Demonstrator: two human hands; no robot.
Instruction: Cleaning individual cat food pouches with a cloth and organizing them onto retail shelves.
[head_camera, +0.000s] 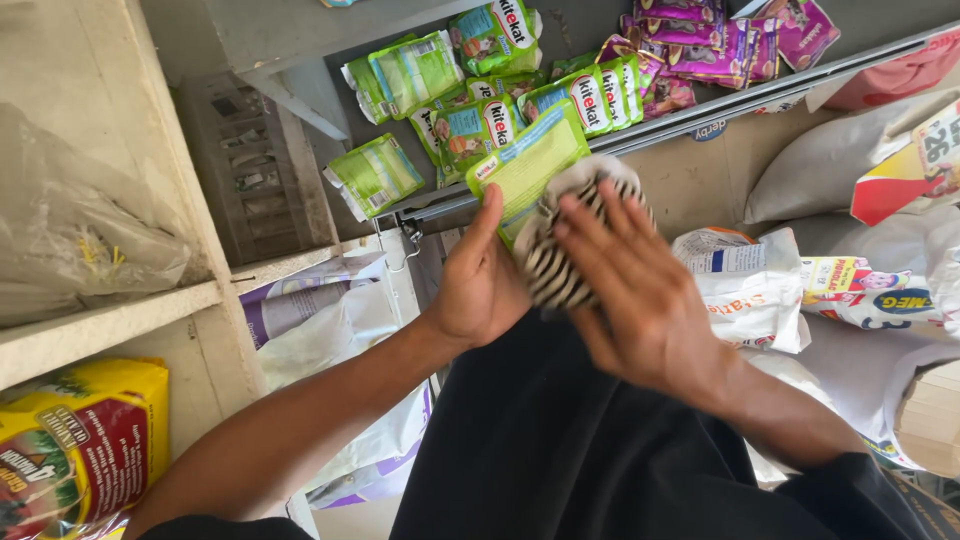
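Note:
My left hand (478, 285) holds a green pouch (527, 165) by its lower edge, thumb on its face. My right hand (640, 290) presses a black-and-white striped cloth (560, 265) against the pouch, fingers spread over the cloth. Both hands are in front of a grey shelf (660, 125) that carries several green pouches (470, 125) on the left and several purple pouches (720, 40) on the right.
Large white sacks (760, 290) lie on the floor at right, with more stacked behind them. A pale shelf unit (110, 325) at left holds a clear plastic bag (80, 240) and, below it, a yellow and red bag (75, 450). White and purple bags (330, 320) stand beside my legs.

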